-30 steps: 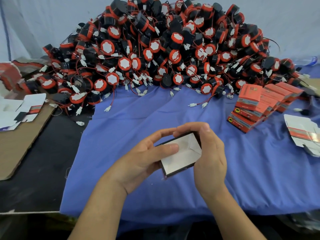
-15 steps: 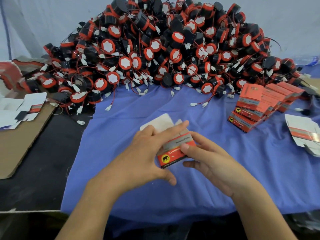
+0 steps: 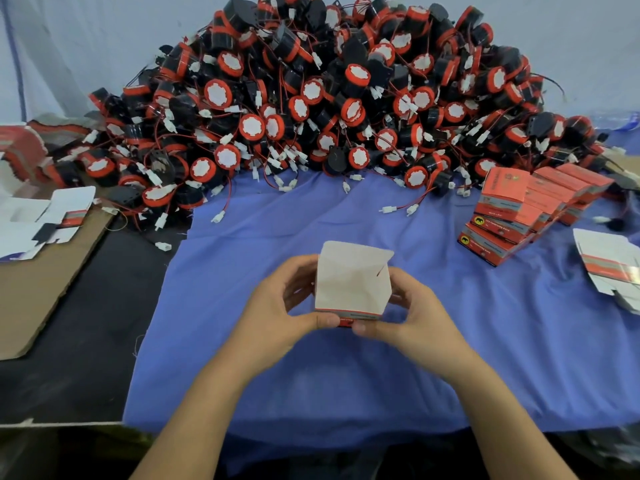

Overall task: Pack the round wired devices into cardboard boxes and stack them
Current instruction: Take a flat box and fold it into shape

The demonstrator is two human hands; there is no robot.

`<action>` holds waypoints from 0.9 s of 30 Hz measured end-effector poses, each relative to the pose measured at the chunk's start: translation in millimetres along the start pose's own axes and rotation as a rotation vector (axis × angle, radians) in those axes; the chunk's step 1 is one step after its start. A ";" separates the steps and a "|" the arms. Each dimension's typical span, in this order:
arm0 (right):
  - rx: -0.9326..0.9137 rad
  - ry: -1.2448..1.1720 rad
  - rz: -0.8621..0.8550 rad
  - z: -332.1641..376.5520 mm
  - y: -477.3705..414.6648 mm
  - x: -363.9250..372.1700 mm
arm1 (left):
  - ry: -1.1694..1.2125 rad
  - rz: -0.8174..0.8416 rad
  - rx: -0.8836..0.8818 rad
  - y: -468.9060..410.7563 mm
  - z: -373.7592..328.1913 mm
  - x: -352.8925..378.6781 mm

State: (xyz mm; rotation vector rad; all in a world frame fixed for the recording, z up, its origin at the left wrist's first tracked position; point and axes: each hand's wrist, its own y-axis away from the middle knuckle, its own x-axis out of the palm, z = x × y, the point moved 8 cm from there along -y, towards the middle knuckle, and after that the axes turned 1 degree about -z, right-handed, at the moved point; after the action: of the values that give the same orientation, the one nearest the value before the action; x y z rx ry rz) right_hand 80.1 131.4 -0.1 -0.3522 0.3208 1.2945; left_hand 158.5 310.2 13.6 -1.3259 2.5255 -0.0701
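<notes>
Both hands, left hand [image 3: 277, 306] and right hand [image 3: 408, 313], pinch a cardboard box [image 3: 351, 282] upright, white flap pointing far. Device pile [image 3: 329, 98] beyond; packed boxes [image 3: 512, 216] right.

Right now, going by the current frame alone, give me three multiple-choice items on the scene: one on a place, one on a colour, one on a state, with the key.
1. Where does the stack of packed boxes sit?
A. on the blue cloth, at the person's right
B. on the brown cardboard at the left
C. on top of the heap

2. What colour are the rims of the round devices?
A. green
B. red
C. yellow

3. How is the box that the left hand and right hand hold?
A. taped shut
B. flat, unfolded
C. one flap open, white inside showing

Key:
1 A: the stack stands on the cloth at the right.
2 B: red rings surround the white faces.
3 C: the white flap stands up above the thumbs.
</notes>
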 end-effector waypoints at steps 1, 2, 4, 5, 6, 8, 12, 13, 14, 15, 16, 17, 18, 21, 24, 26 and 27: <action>0.022 0.103 -0.005 -6.1 -1.3 2.7 | 0.002 0.013 -0.042 -0.2 10.6 3.3; 0.044 0.196 -0.009 -12.2 -1.9 5.3 | 0.011 0.021 -0.079 0.6 20.9 5.9; 0.056 0.258 -0.009 -21.7 -1.5 8.7 | 0.033 0.018 -0.098 3.3 34.3 7.0; 0.044 0.251 -0.002 -23.7 -2.2 9.7 | 0.045 0.013 -0.091 3.5 37.2 6.4; 0.023 0.244 0.011 -24.2 -2.9 10.5 | 0.057 0.005 -0.090 4.0 39.0 5.7; -0.044 0.221 0.044 -21.4 -2.2 13.8 | 0.090 -0.027 -0.092 5.8 39.8 4.5; -0.090 -0.048 -0.050 -14.6 1.7 11.8 | 0.161 -0.161 -0.038 9.3 34.2 1.0; -0.072 -0.115 -0.087 -17.7 2.2 9.8 | 0.149 -0.180 -0.025 9.6 33.2 0.4; -0.061 -0.154 -0.117 -20.4 2.5 7.8 | 0.131 -0.184 -0.018 9.7 32.5 0.4; -0.058 -0.172 -0.137 -22.3 2.7 6.4 | 0.114 -0.181 -0.014 9.7 32.0 0.8; -0.053 -0.182 -0.150 -24.1 2.9 5.3 | 0.101 -0.177 -0.010 9.9 31.8 0.9; -0.044 -0.189 -0.161 -26.4 3.3 4.1 | 0.094 -0.175 -0.004 10.3 31.8 0.9; -0.036 -0.199 -0.169 -29.3 3.7 2.7 | 0.090 -0.176 0.004 11.0 31.5 0.4; -0.029 -0.222 -0.183 -36.5 4.6 -0.1 | 0.046 -0.178 0.013 11.9 36.3 -2.4; -0.070 -0.123 -0.184 -34.6 5.3 0.0 | -0.112 -0.157 -0.025 10.0 45.6 -3.5; -0.126 -0.004 -0.189 -29.0 6.0 1.6 | -0.149 -0.143 -0.028 9.5 45.6 -1.8; -0.139 0.030 -0.193 -27.1 6.2 1.8 | -0.160 -0.142 -0.002 9.3 42.7 -0.7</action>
State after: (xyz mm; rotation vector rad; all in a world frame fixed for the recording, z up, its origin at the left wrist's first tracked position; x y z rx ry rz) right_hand 73.6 122.8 -25.8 -0.5084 0.2171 1.1250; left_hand 163.1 320.0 -28.7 -1.4499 2.2988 0.0092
